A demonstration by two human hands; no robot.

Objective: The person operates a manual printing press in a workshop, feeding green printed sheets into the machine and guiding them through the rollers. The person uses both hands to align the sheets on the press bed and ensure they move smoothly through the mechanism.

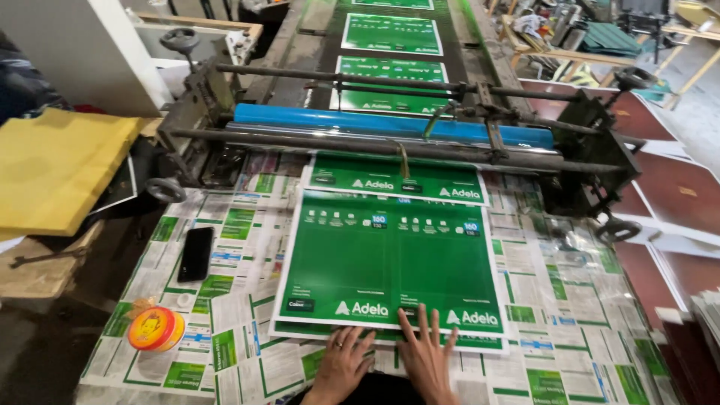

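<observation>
Under both flat, spread-fingered hands, left hand (343, 361) and right hand (430, 352), gripping nothing, lies a green printed sheet (388, 262) atop a stack, on a newspaper-covered table (570, 315). Beyond, a blue roller (375, 120); leftward, a black phone (196, 253) and round orange tin (156, 328).

A stack of large green printed sheets (390, 259) lies flat on the newspaper-covered table (570, 300), squared up, its white margins showing along the edges and small white panels and marks spread over the green. Its near edge lies under the fingertips of both hands, and the edges of lower sheets peek out just below it. Another green sheet (394, 178) lies just beyond, overlapped by the stack's far edge.
</observation>
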